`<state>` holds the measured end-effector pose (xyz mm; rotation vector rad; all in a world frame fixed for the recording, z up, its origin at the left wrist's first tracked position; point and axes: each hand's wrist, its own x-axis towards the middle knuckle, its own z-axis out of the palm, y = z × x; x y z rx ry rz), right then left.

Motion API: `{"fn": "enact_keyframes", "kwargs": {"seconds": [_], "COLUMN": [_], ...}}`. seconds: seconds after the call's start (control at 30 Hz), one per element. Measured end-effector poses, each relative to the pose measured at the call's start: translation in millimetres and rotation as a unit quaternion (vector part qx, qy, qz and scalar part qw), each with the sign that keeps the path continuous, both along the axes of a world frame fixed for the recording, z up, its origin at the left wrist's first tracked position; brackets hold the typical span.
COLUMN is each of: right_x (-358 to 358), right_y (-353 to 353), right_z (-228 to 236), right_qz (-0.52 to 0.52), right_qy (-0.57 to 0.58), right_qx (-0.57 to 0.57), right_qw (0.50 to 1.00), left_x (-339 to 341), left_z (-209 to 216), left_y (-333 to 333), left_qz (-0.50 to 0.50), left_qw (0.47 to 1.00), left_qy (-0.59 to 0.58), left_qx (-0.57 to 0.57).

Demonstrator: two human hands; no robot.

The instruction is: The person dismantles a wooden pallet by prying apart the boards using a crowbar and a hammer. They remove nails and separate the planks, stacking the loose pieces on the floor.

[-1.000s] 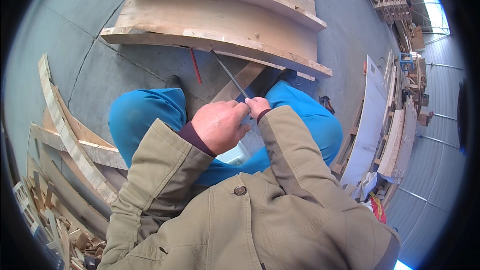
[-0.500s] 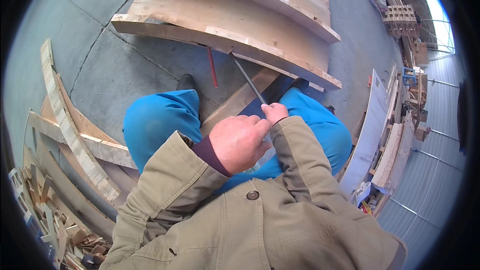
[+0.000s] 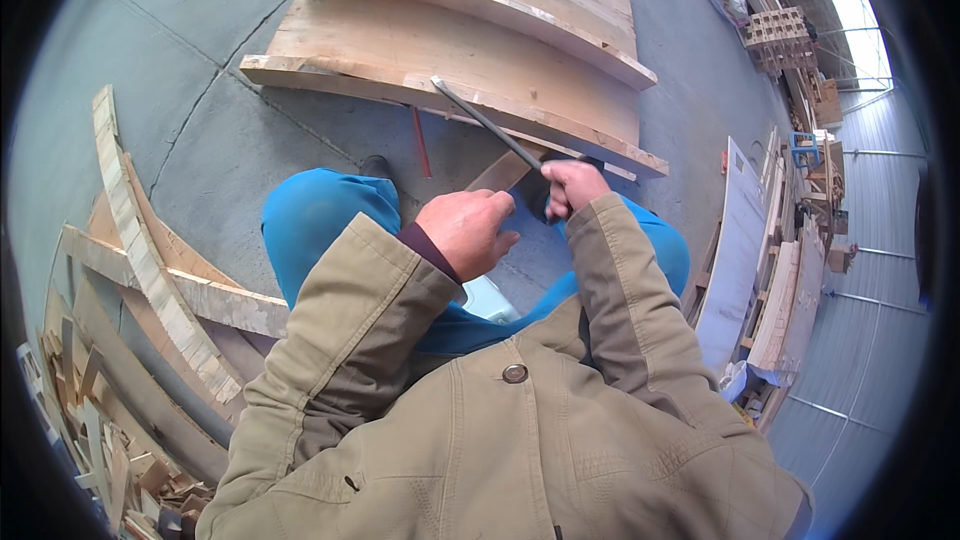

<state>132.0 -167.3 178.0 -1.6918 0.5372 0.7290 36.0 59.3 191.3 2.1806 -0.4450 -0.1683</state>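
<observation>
My right hand [image 3: 574, 188] is closed round the near end of a long grey metal pry bar [image 3: 490, 126]. The bar slants up and away to the left, its flattened tip lying over the near beam [image 3: 560, 120] of a large wooden panel [image 3: 450, 45]. Whether tip and wood touch, I cannot tell. Lower and to the left, my left hand [image 3: 463, 228] holds nothing visible, with thumb and fingers apart and the fingers partly curled. From under the panel's near edge a thin red bar [image 3: 420, 145] sticks out toward me.
A wooden board [image 3: 500, 172] lies beneath the panel's near side. Curved timber pieces [image 3: 165, 250] are stacked at left, above a heap of wood scraps [image 3: 150, 485]. Along the right lean long boards [image 3: 735, 250]. A pale object [image 3: 487, 300] shows between my knees.
My right hand has risen to the right, away from the left hand, and the pry bar's tip has come up from the beam's lower edge to over its top. The left hand has loosened.
</observation>
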Motion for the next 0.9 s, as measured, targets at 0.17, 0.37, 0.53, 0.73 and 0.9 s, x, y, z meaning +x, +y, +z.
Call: {"fn": "enact_keyframes", "kwargs": {"seconds": [0.17, 0.37, 0.53, 0.73, 0.9], "right_x": [-51.1, -63.7, -84.5, -69.1, -59.7], "right_y": [-30.8, -53.6, -56.2, -63.8, -59.3], "right_z": [-51.0, -80.7, -116.0, -125.1, -145.4], "right_qz": [-0.002, 0.026, 0.128, 0.153, 0.131], "right_qy": [0.116, 0.173, 0.148, 0.042, 0.05], "right_qx": [0.085, 0.104, -0.074, -0.132, -0.14], "right_qw": [0.99, 0.979, 0.978, 0.978, 0.98], "left_x": [-1.6, 7.9, 13.0, 26.8, 35.2], "left_z": [-2.3, -4.7, -17.0, -29.7, -33.1], "left_y": [-0.7, -22.8, -42.9, -54.6, -64.8], "left_qz": [0.005, 0.001, 0.002, -0.01, -0.031], "left_qw": [0.998, 0.995, 0.996, 0.991, 0.988], "left_qy": [0.033, 0.048, 0.043, 0.067, 0.091], "left_qx": [0.051, 0.083, 0.08, 0.115, 0.119]}}
